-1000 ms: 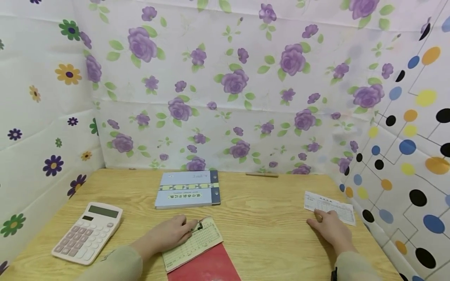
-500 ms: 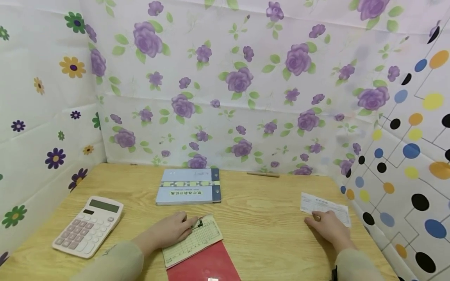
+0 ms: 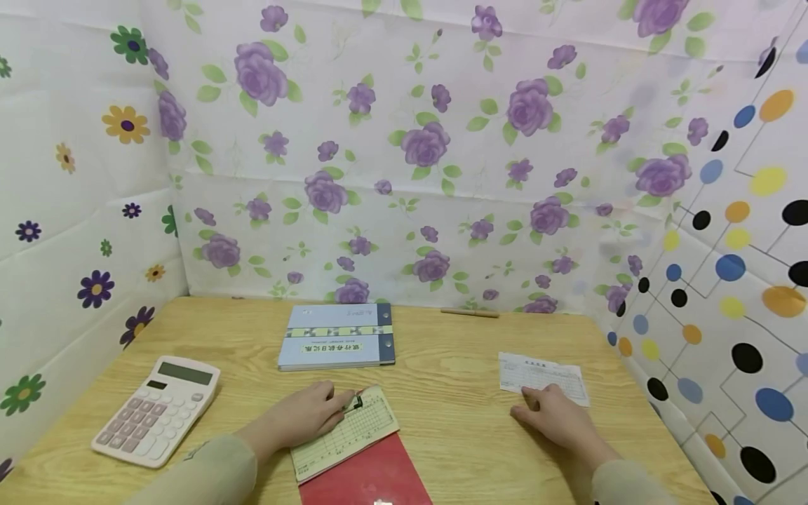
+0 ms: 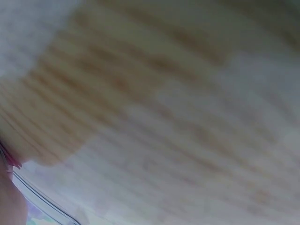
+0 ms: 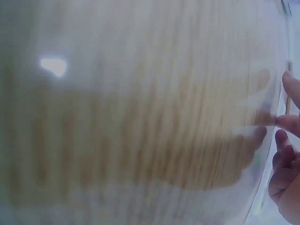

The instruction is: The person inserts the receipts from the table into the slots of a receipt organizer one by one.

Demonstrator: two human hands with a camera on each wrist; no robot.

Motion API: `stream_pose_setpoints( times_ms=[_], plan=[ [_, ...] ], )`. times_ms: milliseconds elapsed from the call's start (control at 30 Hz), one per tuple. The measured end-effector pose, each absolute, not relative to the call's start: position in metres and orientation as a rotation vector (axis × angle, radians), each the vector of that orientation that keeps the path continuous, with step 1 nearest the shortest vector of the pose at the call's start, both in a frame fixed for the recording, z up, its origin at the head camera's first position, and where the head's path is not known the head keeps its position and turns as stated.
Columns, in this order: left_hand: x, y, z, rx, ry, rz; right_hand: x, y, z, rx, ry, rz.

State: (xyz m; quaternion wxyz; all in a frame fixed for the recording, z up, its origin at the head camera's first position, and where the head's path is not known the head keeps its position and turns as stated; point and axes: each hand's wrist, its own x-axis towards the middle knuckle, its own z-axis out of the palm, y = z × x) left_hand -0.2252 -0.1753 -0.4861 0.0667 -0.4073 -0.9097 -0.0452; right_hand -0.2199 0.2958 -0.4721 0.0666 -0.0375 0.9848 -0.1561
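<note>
In the head view my left hand (image 3: 306, 415) rests on a pale green printed form (image 3: 353, 435) lying over a red folder (image 3: 366, 473). Its index fingertip touches the form beside a black and silver clip (image 3: 357, 402). Farther right, the fingertips of my right hand (image 3: 558, 419) touch the near edge of a white printed slip (image 3: 546, 375), which lies flat on the table. My right thumb stands apart from the index finger. The right wrist view shows several fingers of the right hand (image 5: 287, 176) at its edge; the left wrist view is mostly blurred tabletop.
A white and pink calculator (image 3: 158, 410) lies at the left of the wooden table (image 3: 454, 407). Behind the form is a blue account book (image 3: 337, 337). A brown pen (image 3: 470, 313) lies by the back edge. Patterned cloth hangs on three sides.
My right hand has slid the white slip leftward across the table. The left hand stays on the form by the clip. The head view has shifted slightly.
</note>
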Motion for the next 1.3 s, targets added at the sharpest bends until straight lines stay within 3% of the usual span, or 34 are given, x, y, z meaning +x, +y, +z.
stream_pose_setpoints(
  times_ms=[333,867,1300],
  plan=[
    [-0.225,-0.176,-0.487,-1.221,-2.75,-0.114,-0.214,0.281,-0.461,-0.133,3.004,-0.51],
    [-0.226,-0.176,-0.49,-1.248,-2.708,-0.139,-0.245,0.381,-0.473,0.047,2.974,-0.463],
    [-0.227,-0.176,-0.492,-1.238,-2.679,-0.123,-0.248,0.384,-0.479,-0.019,3.006,-0.504]
  ],
)
